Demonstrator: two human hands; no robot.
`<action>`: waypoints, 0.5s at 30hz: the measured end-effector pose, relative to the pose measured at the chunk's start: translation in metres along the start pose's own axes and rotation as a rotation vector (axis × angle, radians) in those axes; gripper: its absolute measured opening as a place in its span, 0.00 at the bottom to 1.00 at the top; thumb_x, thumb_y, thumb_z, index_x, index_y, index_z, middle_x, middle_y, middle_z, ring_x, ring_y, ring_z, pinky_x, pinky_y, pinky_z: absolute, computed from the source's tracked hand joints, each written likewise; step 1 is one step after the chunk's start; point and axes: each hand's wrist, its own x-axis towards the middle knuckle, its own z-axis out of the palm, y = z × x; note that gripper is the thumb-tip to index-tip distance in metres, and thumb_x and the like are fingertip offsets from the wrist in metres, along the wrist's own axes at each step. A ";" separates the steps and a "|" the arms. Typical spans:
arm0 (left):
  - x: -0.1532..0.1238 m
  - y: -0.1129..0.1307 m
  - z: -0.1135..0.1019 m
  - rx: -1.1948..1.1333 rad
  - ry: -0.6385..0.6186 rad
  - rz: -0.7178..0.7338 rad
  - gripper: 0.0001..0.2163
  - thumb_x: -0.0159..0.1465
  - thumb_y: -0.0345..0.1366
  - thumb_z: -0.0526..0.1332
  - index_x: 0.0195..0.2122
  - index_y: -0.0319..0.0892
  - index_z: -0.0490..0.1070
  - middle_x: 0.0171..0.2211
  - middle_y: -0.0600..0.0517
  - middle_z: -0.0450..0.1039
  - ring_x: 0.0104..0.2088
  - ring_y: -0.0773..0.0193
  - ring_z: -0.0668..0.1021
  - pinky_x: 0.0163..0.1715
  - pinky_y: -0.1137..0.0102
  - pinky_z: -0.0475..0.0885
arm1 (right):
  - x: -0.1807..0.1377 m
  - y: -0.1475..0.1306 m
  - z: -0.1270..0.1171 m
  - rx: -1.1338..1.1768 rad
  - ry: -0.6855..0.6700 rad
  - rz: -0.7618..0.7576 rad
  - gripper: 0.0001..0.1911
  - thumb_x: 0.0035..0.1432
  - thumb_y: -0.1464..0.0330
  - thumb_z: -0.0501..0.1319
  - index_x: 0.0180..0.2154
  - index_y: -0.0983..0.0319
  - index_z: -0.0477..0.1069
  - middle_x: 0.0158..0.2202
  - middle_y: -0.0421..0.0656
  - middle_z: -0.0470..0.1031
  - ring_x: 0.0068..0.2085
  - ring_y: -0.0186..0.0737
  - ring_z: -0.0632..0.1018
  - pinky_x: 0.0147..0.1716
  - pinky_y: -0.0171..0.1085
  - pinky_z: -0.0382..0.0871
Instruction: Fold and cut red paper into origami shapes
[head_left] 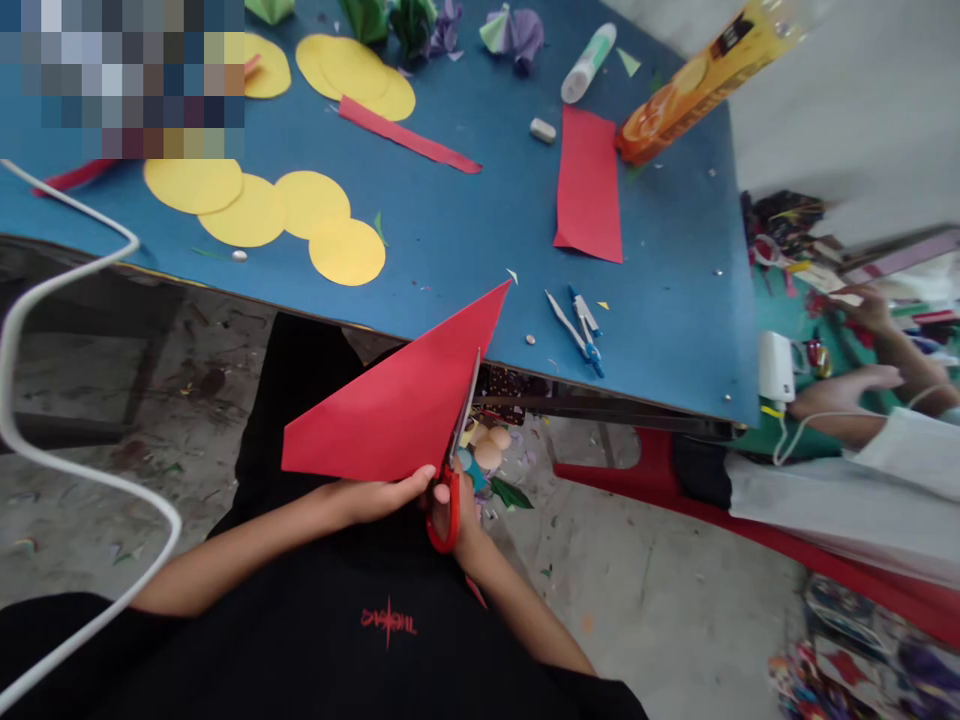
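A sheet of red paper (382, 400) slants over my lap, its upper tip reaching over the table's near edge. My left hand (401, 490) pinches the sheet along its lower edge, thumb on top. In my right hand (463, 510) are red-handled scissors (444, 515), with fingers through the loops. Their blades point up and away, lying along the right edge of the red sheet. Whether the blades are parted there I cannot tell. A thin red scrap (476, 592) shows below my right wrist.
On the blue table (465, 235) lie yellow paper circles (347, 252), a red strip (409, 135), a red rectangle (589, 185), a compass (581, 330), an eraser (542, 130), a glue stick (589, 63) and an orange bottle (697, 85). A white cable (75, 470) runs down the left. Another person's arms are at right.
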 end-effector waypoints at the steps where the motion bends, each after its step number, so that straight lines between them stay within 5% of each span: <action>1: 0.000 -0.001 0.000 0.007 -0.021 0.010 0.18 0.63 0.48 0.50 0.26 0.47 0.75 0.27 0.52 0.78 0.39 0.58 0.79 0.50 0.66 0.71 | 0.001 -0.002 0.000 -0.001 0.004 -0.003 0.35 0.55 0.37 0.45 0.43 0.61 0.65 0.20 0.41 0.69 0.19 0.43 0.72 0.18 0.38 0.68; 10: 0.000 -0.009 0.003 0.054 -0.009 0.024 0.19 0.63 0.49 0.48 0.31 0.46 0.75 0.38 0.50 0.79 0.45 0.56 0.78 0.56 0.63 0.67 | 0.008 -0.005 -0.004 -0.024 -0.021 -0.055 0.42 0.48 0.33 0.45 0.47 0.60 0.64 0.32 0.49 0.75 0.31 0.50 0.77 0.27 0.43 0.73; 15: -0.002 -0.009 0.006 0.016 -0.007 -0.021 0.21 0.61 0.51 0.50 0.47 0.45 0.73 0.51 0.49 0.74 0.53 0.53 0.74 0.58 0.62 0.65 | 0.012 0.001 -0.007 -0.058 -0.027 -0.084 0.39 0.51 0.37 0.50 0.52 0.60 0.62 0.40 0.52 0.75 0.38 0.55 0.77 0.33 0.47 0.74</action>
